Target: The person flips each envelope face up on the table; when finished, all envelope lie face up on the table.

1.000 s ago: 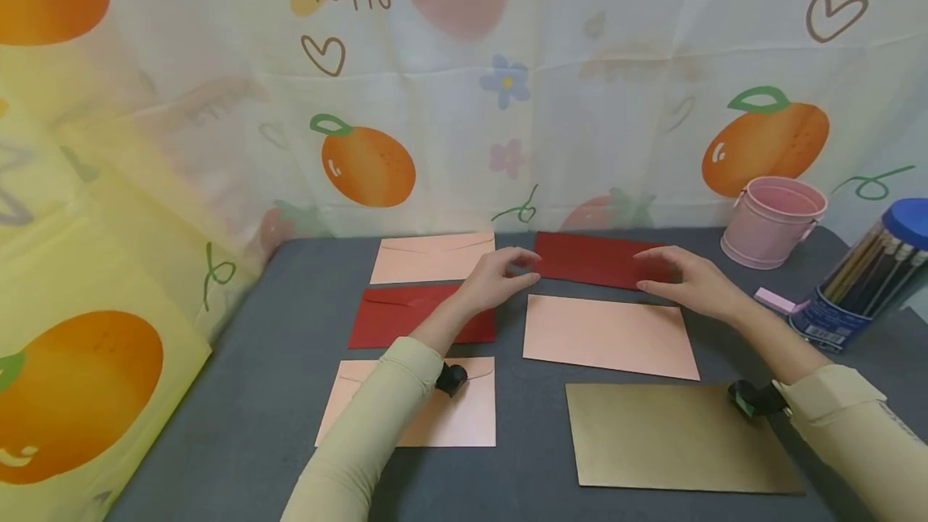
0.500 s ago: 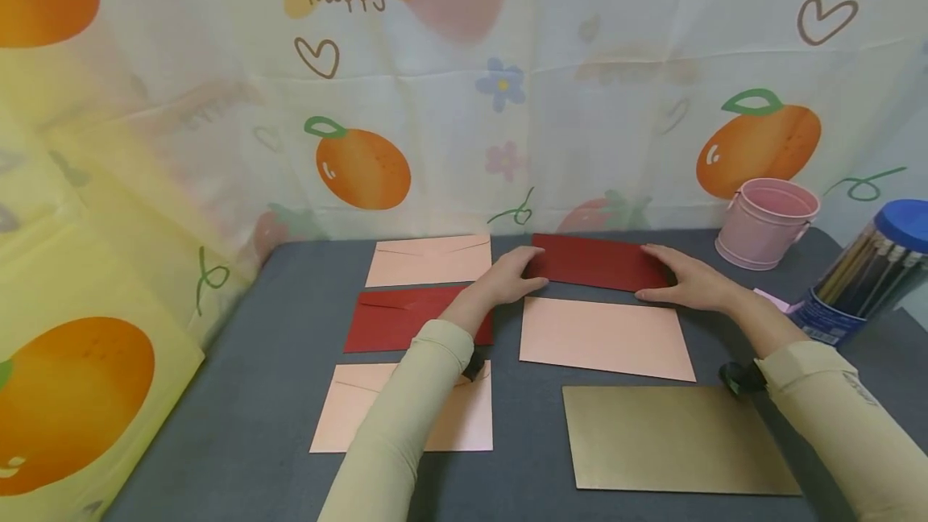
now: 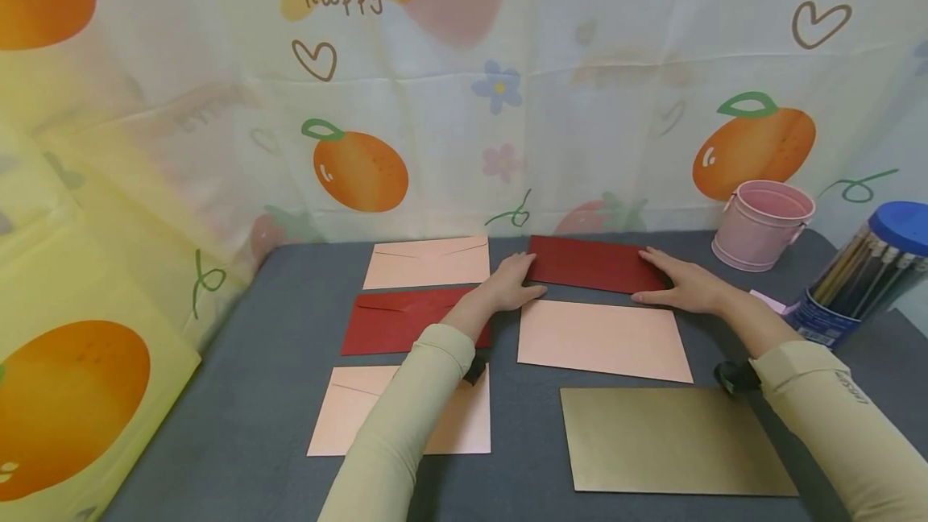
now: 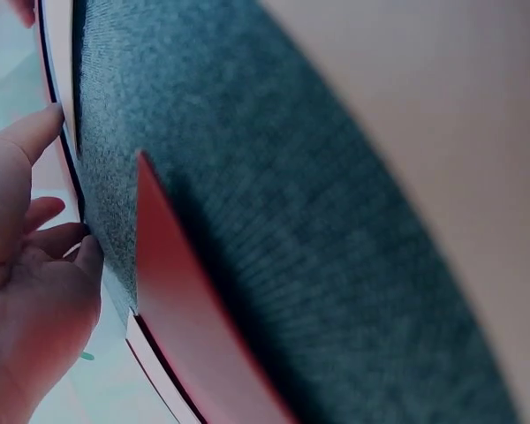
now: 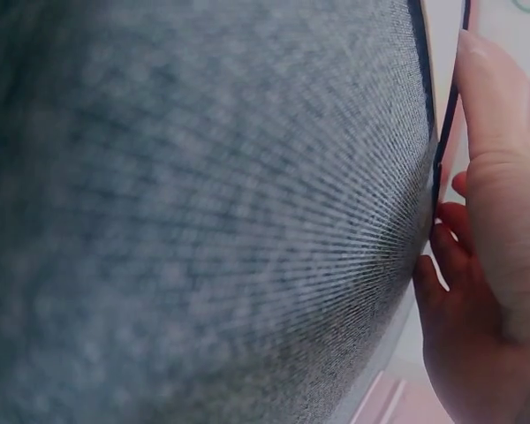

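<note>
A dark red envelope (image 3: 590, 264) lies at the back right of the grey table, its plain side up. My left hand (image 3: 510, 282) is at its left end, fingers at the side edge and thumb spread toward the near corner. At the opposite end my right hand (image 3: 681, 282) rests with its fingertips on the right edge and its thumb by the near right corner. In the left wrist view the left hand's thumb and fingers (image 4: 40, 132) stand apart along the thin edge. A plain pink envelope (image 3: 605, 342) lies just in front of the red one.
Left column: a pink envelope (image 3: 428, 262), a red envelope (image 3: 406, 321) and another pink envelope (image 3: 457, 425), partly covered by my left arm. A gold envelope (image 3: 674, 441) lies at front right. A pink bucket (image 3: 761, 228) and a blue-lidded jar of brushes (image 3: 834, 308) stand at right.
Both hands have come down to the ends of the back red envelope, the right hand's fingers reaching its right edge. The envelopes keep their layout; the view has shifted slightly.
</note>
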`<state>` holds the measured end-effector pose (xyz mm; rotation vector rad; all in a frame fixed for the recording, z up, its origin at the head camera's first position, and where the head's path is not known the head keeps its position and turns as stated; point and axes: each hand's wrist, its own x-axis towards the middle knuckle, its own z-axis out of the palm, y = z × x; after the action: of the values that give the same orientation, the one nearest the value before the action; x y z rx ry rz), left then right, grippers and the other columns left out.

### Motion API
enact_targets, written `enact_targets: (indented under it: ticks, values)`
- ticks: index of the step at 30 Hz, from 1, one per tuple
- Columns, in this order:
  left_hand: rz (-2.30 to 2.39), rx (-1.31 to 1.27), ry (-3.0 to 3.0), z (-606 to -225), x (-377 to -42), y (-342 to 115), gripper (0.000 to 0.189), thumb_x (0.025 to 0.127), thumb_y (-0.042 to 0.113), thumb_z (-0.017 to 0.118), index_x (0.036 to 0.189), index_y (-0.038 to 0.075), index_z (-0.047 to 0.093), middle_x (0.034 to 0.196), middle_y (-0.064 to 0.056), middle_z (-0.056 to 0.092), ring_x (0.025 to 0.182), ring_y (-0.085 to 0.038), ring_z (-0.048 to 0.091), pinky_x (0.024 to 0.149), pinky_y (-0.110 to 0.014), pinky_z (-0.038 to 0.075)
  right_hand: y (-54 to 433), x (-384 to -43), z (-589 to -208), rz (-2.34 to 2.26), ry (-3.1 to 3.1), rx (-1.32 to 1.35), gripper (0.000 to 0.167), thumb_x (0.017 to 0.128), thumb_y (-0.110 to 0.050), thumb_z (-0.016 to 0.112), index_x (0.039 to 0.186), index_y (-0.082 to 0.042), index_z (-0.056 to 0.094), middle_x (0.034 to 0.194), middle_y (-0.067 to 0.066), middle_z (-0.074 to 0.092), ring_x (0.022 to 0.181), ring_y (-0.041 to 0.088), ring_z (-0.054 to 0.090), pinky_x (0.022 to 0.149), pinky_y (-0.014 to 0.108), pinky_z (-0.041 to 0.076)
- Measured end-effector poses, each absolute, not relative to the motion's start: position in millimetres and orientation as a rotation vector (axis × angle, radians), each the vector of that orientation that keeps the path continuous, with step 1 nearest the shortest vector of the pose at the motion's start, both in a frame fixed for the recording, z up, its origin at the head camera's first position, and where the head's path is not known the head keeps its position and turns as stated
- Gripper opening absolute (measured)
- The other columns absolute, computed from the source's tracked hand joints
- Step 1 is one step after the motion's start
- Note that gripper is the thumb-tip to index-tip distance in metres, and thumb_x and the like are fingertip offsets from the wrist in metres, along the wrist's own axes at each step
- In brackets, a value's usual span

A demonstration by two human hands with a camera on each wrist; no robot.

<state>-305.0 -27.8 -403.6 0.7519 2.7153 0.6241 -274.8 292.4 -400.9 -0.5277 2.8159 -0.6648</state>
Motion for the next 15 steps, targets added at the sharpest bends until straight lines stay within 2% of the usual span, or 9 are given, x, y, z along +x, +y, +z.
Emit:
enact_targets:
  ticks: [15]
  values:
    - [0.724, 0.795, 2.71, -405.3, -306.9, -32.2, 0.058, 0.099, 0.021, 0.057, 0.149, 0.0, 0.034, 0.155, -0.017, 0.03, 0.145, -0.03, 0.023, 0.117, -0.038, 0.02, 291.9, -273.7, -399.4, -0.562, 2.88, -0.58, 0.091, 0.087, -0.053, 0.067, 0.146, 0.008, 0.034, 0.15, 0.034, 0.026, 0.133, 0.056, 0.027, 0.105, 0.068, 0.024]
